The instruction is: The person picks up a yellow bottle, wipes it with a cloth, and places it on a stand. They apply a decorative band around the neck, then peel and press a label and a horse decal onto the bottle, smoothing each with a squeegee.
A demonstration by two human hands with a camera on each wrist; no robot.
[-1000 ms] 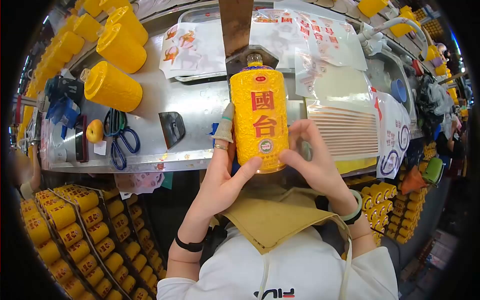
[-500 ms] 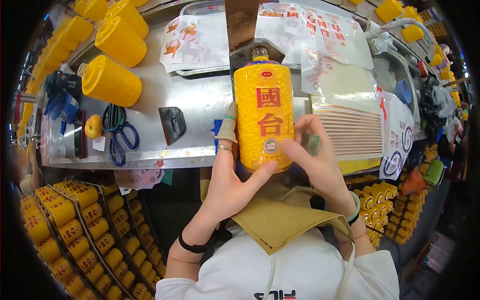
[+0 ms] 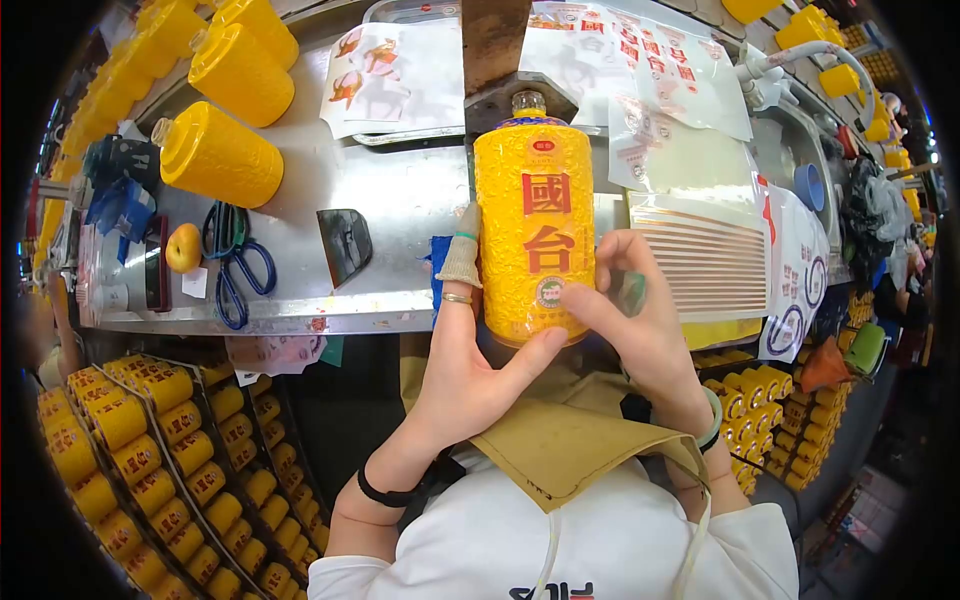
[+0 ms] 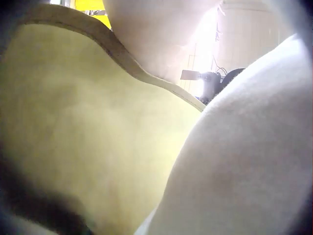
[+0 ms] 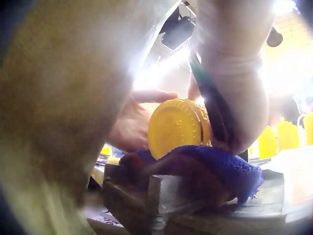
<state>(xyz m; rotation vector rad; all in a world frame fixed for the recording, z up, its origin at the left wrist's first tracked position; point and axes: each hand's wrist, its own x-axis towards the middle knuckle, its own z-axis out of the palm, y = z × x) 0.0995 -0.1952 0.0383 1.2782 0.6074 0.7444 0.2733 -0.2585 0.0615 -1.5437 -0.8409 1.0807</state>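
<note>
A yellow embossed bottle (image 3: 535,230) with red characters lies with its neck pointing away from me. My left hand (image 3: 470,375) grips its left side, thumb across the lower front; one finger wears a cloth finger cover (image 3: 461,260). My right hand (image 3: 640,320) is at the lower right, its thumb on the round emblem (image 3: 550,291) and its index finger bent by the bottle's side. Tucked in that hand is a green flat piece (image 3: 632,291), seen as a dark strip in the right wrist view. A blue cloth (image 5: 220,164) lies beneath the bottle. Apron and sleeve fill the left wrist view.
On the metal table (image 3: 290,240) are scissors (image 3: 238,265), a dark angular piece (image 3: 344,247), an apple-like fruit (image 3: 184,248) and several yellow bottles (image 3: 222,155). Printed sheets (image 3: 680,90) lie behind; a striped sheet (image 3: 700,260) is at right. Racked bottles (image 3: 150,460) stand lower left.
The left thumb has slid rightward across the bottle's lower front. My right thumb has moved from the bottle's right edge onto the round emblem. The bottle sits slightly farther right in view.
</note>
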